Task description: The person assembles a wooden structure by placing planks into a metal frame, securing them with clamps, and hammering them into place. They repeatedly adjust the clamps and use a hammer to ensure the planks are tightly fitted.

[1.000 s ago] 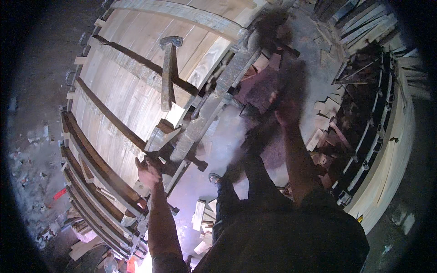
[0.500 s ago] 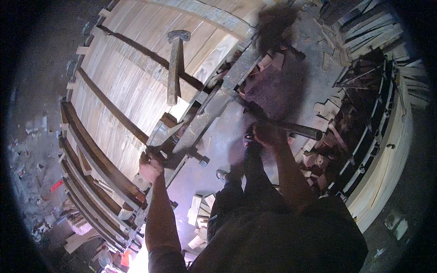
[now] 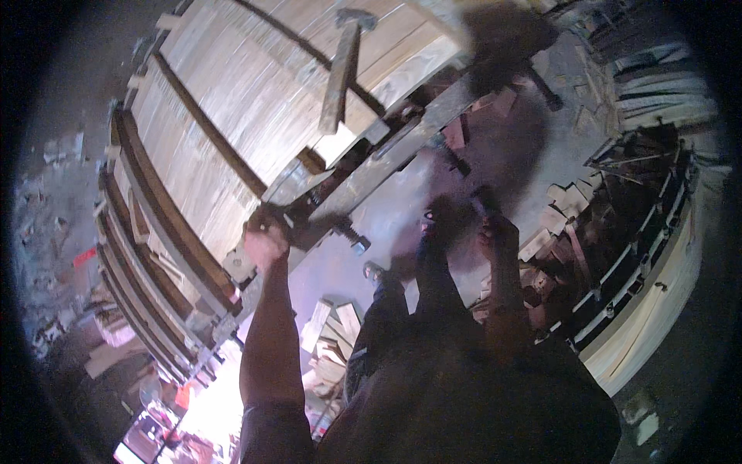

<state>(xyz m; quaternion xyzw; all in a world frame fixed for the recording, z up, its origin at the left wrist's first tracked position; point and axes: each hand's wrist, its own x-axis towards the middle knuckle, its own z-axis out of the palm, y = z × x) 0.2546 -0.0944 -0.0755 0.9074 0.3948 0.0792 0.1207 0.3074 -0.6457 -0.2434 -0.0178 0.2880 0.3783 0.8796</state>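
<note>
A hammer (image 3: 342, 81) with a wooden handle lies on a wide panel of pale wooden boards (image 3: 232, 93). Along the panel's near edge runs a long metal clamp bar (image 3: 394, 158) with threaded bolts (image 3: 354, 236) sticking out. My left hand (image 3: 265, 241) is closed at this edge, beside a bent metal plate (image 3: 294, 184); what its fingers grip is dark and hard to make out. To the right, my right hand (image 3: 499, 232) is closed round a dark bar-like wrench (image 3: 483, 201), apart from the bolts. Shadow hides most of the wrench.
Curved dark metal bars (image 3: 166, 224) stand in rows at the left. Wood offcuts (image 3: 332, 336) lie by my legs, and more scraps (image 3: 568, 205) are heaped at the right beside another clamped panel (image 3: 645, 325). A bright light glares at the lower left.
My right hand has drawn the wrench away from the bolt and moved right. My left hand stays at the panel's edge. The whole view has shifted and turned a little.
</note>
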